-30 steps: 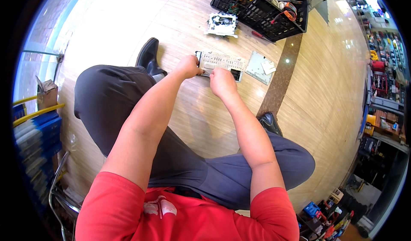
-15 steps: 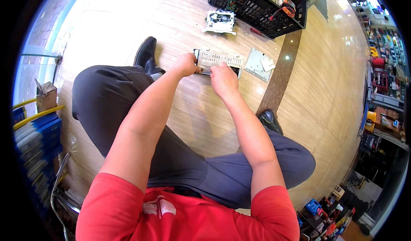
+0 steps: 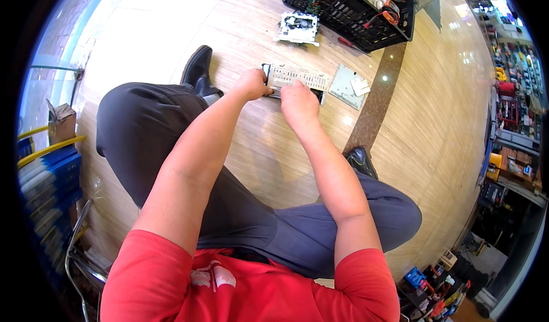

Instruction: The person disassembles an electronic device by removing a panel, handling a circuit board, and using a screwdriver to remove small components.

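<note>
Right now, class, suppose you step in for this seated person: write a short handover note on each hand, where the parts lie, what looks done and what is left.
Left hand: gripping the left end of the flat metal unit on the floor.
Right hand: on the unit's near edge, fingers closed against it; whether it holds a tool cannot be told.
Nearby: a small mechanism lies apart beyond the unit, a grey plate to its right, a red-handled screwdriver by the black crate.
Done: the mechanism and plate appear to be already off the unit.
Left: the unit itself, in hand.
</note>
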A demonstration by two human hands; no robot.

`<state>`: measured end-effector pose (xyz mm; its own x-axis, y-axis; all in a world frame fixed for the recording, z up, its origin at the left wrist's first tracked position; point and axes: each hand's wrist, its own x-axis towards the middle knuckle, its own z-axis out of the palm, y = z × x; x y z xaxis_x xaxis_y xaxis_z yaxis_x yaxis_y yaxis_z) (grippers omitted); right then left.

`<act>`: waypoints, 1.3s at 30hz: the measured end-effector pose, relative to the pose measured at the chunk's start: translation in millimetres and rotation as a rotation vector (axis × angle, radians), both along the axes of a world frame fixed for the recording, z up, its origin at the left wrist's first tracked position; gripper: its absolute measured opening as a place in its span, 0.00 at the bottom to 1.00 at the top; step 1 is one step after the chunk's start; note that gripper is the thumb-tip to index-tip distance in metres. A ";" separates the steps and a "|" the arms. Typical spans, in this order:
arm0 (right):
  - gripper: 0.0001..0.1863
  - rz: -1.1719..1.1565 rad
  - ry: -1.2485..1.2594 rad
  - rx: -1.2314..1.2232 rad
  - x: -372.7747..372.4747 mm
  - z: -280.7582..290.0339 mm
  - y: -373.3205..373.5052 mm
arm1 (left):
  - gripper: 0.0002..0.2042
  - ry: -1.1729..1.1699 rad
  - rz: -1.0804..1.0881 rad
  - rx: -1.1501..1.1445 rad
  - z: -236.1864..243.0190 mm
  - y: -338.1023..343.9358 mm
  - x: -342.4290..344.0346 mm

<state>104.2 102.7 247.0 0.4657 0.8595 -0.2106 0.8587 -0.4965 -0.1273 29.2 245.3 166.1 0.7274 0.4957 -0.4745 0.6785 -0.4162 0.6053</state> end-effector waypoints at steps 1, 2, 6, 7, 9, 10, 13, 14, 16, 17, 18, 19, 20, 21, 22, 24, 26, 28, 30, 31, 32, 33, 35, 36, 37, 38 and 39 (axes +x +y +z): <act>0.12 -0.038 0.032 -0.065 -0.6 0.3 2.2 | 0.19 0.030 -0.014 0.001 1.6 0.2 0.7; 0.12 -0.038 0.031 -0.065 0.1 -0.2 3.1 | 0.19 0.030 -0.014 0.001 3.1 -0.3 0.6; 0.09 -0.220 0.277 -0.086 1.5 -5.9 4.2 | 0.19 0.019 -0.011 -0.006 2.2 0.3 -0.2; 0.10 -0.290 0.310 -0.076 1.7 -6.8 4.0 | 0.20 0.011 -0.015 -0.015 -0.8 0.5 -0.2; 0.10 -0.315 0.337 -0.034 1.8 -8.2 2.2 | 0.20 -0.013 -0.005 -0.010 -6.6 1.2 -2.3; 0.10 -0.343 0.365 0.005 2.0 -7.5 1.0 | 0.21 -0.036 0.004 -0.009 -5.0 1.0 -2.2; 0.10 -0.286 0.340 0.047 4.0 -3.3 -5.4 | 0.20 -0.002 -0.001 -0.022 0.6 -0.7 -1.6; 0.10 -0.286 0.339 0.048 5.8 -4.2 -7.9 | 0.20 -0.002 -0.001 -0.021 1.4 -0.7 -0.9; 0.09 -0.130 0.183 0.131 8.9 -8.1 -12.8 | 0.20 0.007 -0.011 -0.012 2.5 -0.7 0.2; 0.09 -0.131 0.183 0.131 9.2 -9.7 -13.3 | 0.20 0.007 -0.011 -0.011 1.6 -0.3 0.3; 0.09 -0.105 0.145 0.115 9.5 -11.5 -13.4 | 0.21 0.000 -0.008 -0.010 0.0 0.3 -0.2; 0.08 -0.081 0.107 0.099 9.1 -11.9 -13.1 | 0.21 -0.006 -0.006 -0.009 -0.8 0.7 -0.3; 0.08 -0.084 0.107 0.099 8.6 -12.2 -12.9 | 0.21 -0.006 -0.008 -0.009 -1.7 0.9 0.1; 0.09 -0.081 0.098 0.092 8.1 -12.4 -12.6 | 0.21 0.003 -0.011 -0.007 -2.5 1.0 0.4; 0.09 -0.077 0.089 0.086 7.9 -12.4 -12.4 | 0.21 0.011 -0.012 -0.004 -2.5 0.9 0.7; 0.09 -0.071 0.090 0.075 9.2 -12.4 -12.3 | 0.21 0.013 -0.015 -0.002 -2.5 0.9 1.2; 0.09 -0.063 0.092 0.064 9.6 -11.7 -12.5 | 0.21 0.016 -0.015 -0.001 -2.2 0.7 0.8; 0.10 0.000 0.010 0.062 9.4 -9.0 -11.7 | 0.21 0.010 -0.011 -0.002 -1.5 0.6 0.3; 0.10 0.023 -0.028 0.054 6.2 -5.1 -8.6 | 0.21 0.009 -0.006 -0.006 -0.5 -0.1 0.0; 0.10 0.045 -0.067 0.047 4.2 -3.1 -6.6 | 0.21 0.007 -0.002 -0.010 -0.8 -0.1 -0.1; 0.10 0.046 -0.067 0.048 2.6 -2.0 -4.5 | 0.21 0.008 -0.001 -0.010 -1.1 0.0 -0.4; 0.10 0.010 -0.037 0.006 1.2 -1.3 -2.2 | 0.21 0.006 0.002 -0.008 -1.4 0.0 -0.8; 0.09 -0.028 -0.009 -0.036 1.4 -4.0 0.1 | 0.20 0.003 0.002 -0.006 0.3 -0.6 0.2; 0.09 -0.065 0.055 -0.071 2.7 -9.2 0.4 | 0.20 0.004 -0.014 0.007 1.3 -0.9 1.0; 0.09 -0.099 0.122 -0.104 2.0 -8.5 2.5 | 0.20 0.008 -0.026 0.021 1.6 -0.3 0.5; 0.09 -0.097 0.123 -0.103 1.7 -7.3 3.2 | 0.20 0.010 -0.024 0.023 1.5 -0.2 0.0; 0.09 -0.193 0.220 -0.101 1.6 -5.7 3.2 | 0.20 0.005 -0.025 0.026 1.7 -0.5 -0.4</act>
